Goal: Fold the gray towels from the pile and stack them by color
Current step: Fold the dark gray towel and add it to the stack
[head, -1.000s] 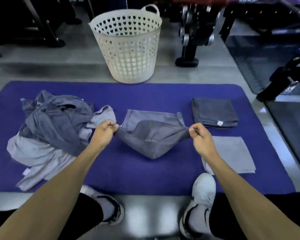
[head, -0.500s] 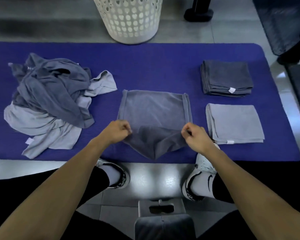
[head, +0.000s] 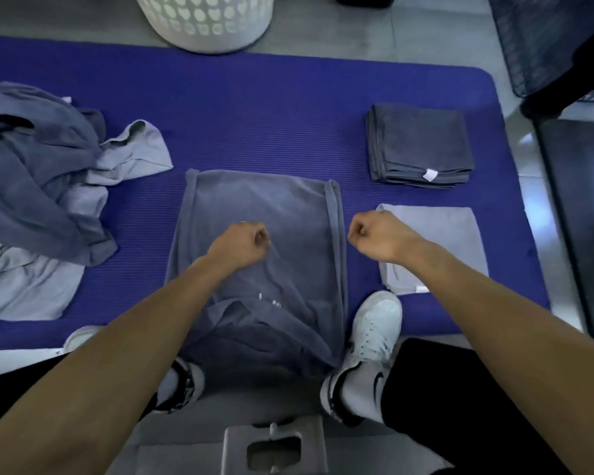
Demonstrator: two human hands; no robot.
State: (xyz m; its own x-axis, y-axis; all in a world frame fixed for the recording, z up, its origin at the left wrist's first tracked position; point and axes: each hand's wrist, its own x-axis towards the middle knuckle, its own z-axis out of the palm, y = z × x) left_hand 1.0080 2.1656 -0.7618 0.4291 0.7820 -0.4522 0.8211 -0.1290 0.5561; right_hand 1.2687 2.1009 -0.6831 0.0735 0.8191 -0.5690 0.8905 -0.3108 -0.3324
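Head view: both fists, left hand (head: 242,245) and right hand (head: 374,236), pinch the dark gray towel (head: 264,214) on the blue mat (head: 271,108), between the crumpled towel pile (head: 38,186) and two folded stacks; whether the right hand truly grips is unclear

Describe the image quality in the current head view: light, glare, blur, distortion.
Head view: dim, bluish light; bright glare patches on the tiled floor at right; wide-angle bending curves the purple mat edge; slight motion softness on the left hand, the right hand and the dark gray towel they work on; the folded dark stack looks fairly sharp.
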